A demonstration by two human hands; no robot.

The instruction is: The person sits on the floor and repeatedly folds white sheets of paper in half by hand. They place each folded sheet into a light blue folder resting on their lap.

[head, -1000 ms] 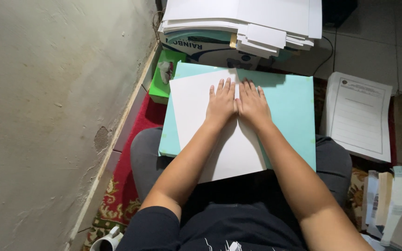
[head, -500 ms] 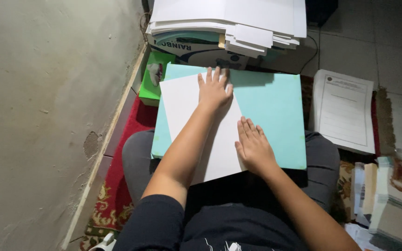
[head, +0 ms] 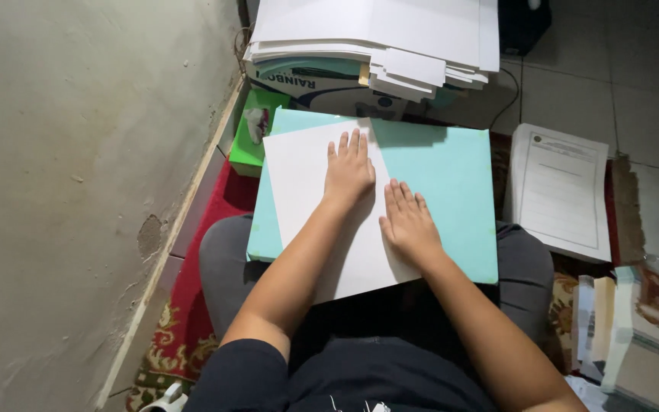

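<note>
1. A person sits on the floor with a flat blue-green board (head: 444, 191) on their lap.
2. A white sheet of paper (head: 306, 198) lies on the board. It covers the left part of the board, and its near edge hangs off the board toward the person.
3. The left hand (head: 348, 172) lies flat on the paper, open, fingers straight and close together. It holds nothing. It is on the far part of the paper, near the top of the board.
4. The right hand (head: 408, 221) also lies flat and open, fingers spread a little. It rests at the right edge of the paper, closer to the person than the left hand. It holds nothing.
5. The two hands are just beside each other but do not touch.
6. Past the far edge of the board sits a tall pile of white paper (head: 375, 34) on top of a box (head: 306, 80).
7. A green tissue box (head: 257, 130) is just beside the far left corner of the board, against the wall (head: 78, 152).
8. To the right of the board, a printed page (head: 562, 191) lies on the floor.
9. A red rug with a pattern (head: 184, 320) lies under the person, left of the board.
10. Some stacked books or papers (head: 600, 320) sit at the near right of the board.
</note>
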